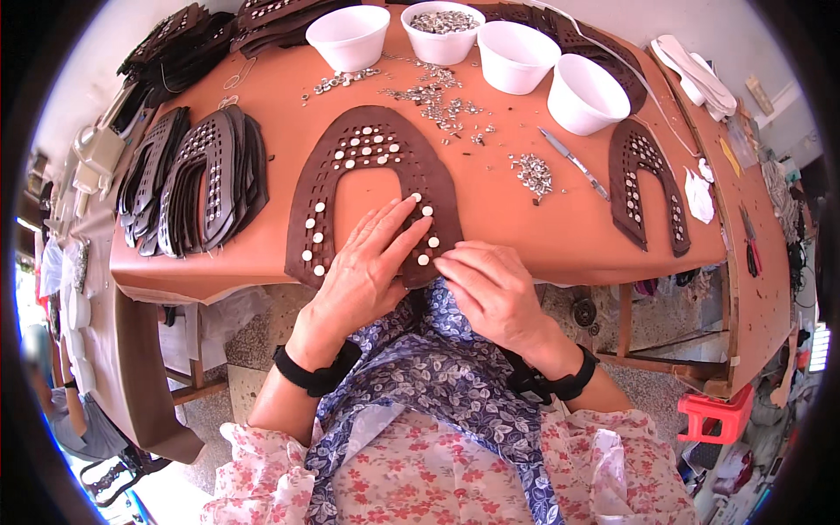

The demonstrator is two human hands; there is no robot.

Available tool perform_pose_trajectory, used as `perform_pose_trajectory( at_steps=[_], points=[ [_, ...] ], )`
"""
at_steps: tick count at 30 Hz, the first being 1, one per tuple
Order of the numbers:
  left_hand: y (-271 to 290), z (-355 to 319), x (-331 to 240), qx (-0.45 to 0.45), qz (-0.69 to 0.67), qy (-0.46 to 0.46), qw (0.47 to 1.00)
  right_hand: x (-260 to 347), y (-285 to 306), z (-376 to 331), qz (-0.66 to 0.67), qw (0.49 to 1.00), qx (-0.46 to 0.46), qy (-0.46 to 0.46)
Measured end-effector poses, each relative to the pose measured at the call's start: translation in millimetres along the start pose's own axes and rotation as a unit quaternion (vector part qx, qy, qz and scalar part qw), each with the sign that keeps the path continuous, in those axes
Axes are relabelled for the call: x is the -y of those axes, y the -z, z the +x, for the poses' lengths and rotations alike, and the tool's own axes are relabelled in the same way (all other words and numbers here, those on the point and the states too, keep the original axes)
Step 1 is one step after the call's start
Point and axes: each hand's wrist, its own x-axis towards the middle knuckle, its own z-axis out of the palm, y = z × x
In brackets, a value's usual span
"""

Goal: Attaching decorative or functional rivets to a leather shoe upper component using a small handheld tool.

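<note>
A dark brown, horseshoe-shaped leather shoe upper point(309, 189) lies at the table's near edge, its curved end pointing away from me. Rows of slots run through it, and round pale studs dot the curve and both arms. My left hand point(372, 254) rests across its right arm with fingers stretched out, the fingertips beside the studs. Over the lower right edge of the upper, my right hand point(494, 284) has thumb and fingers drawn together close to the lowest stud point(423, 260). Whatever lies between those fingertips, if anything, is hidden.
White bowls point(588, 94) line the far side, one full of metal studs point(444, 21). Loose studs point(532, 175) and a pen point(573, 164) lie in front. Stacked uppers point(214, 179) stand left; another upper point(646, 184) lies right. A red stool point(716, 415) is below, right.
</note>
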Motion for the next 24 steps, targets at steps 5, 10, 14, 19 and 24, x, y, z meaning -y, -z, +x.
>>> perform_pose_trajectory(
  at_steps=[5, 10, 14, 19, 24],
  points=[
    [-3.3, -0.2, 1.2, -0.012, 0.023, -0.003, 1.000, -23.2, 25.2, 3.3, -0.023, 0.997, -0.030, -0.060],
    [-7.4, -1.1, 1.9, -0.033, 0.017, -0.005, 0.999, -65.3, 57.0, 11.1, -0.117, 0.984, -0.064, -0.118],
    [-8.9, -0.3, 1.8, -0.043, 0.021, -0.006, 0.999, -107.0, 83.8, 20.6, -0.230, 0.957, -0.072, -0.163],
    [-9.8, 0.1, 1.7, -0.057, 0.008, -0.002, 0.998, -144.9, 95.7, 27.1, -0.238, 0.936, -0.013, -0.259],
    [-10.1, -1.2, 2.9, -0.050, 0.018, 0.001, 0.999, -158.3, 86.1, 24.0, -0.237, 0.924, 0.031, -0.300]
  ],
)
